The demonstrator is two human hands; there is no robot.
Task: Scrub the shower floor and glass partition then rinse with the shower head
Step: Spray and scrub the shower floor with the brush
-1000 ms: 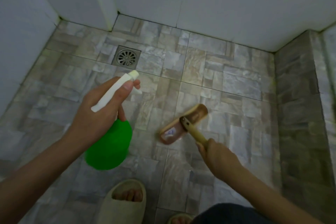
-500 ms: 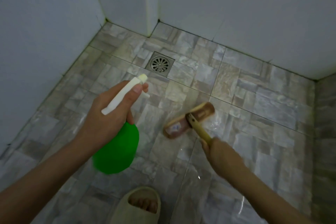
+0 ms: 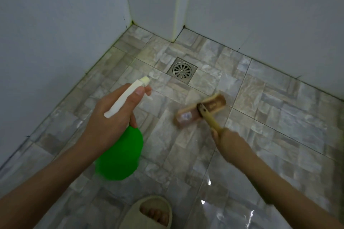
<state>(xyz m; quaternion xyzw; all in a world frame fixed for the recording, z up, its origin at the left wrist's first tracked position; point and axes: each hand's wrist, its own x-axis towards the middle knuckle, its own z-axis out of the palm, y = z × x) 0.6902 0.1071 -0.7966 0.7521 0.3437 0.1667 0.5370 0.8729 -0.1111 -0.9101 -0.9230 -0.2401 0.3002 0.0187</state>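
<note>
Left hand (image 3: 106,117) wrapped around the neck of a spray bottle (image 3: 121,154), thumb lying along its white plastic trigger head, a fingertip curled at the trigger; right hand (image 3: 229,143) closed around the slim, pale wooden handle of a scrub brush (image 3: 200,111). The bottle's body is a rounded, smooth, bright green bulb hanging below the fist; its squared nozzle tip points toward 12 o'clock. Nearest the viewer, at 6 o'clock, a beige, soft-looking moulded slipper (image 3: 149,212) with an open toe shows bare toes. Wet, glossy highlights lie on the shower floor (image 3: 279,121) at 5 o'clock. The floor is laid in large square tiles printed with a grey-and-tan stone-block pattern, divided by thin dark grout lines. The brush's oblong wooden head rests on the tiles at centre, at 2 o'clock from the bottle, its handle slanting back toward 5 o'clock into the right fist. Beyond the brush head, toward 12 o'clock, a square metal drain (image 3: 182,70) with a round grille of radial slots sits flush in the floor. Farthest, smooth pale walls (image 3: 55,33) meet the floor from 9 to 2 o'clock; a cream vertical strip (image 3: 176,5) runs down one projecting corner.
</note>
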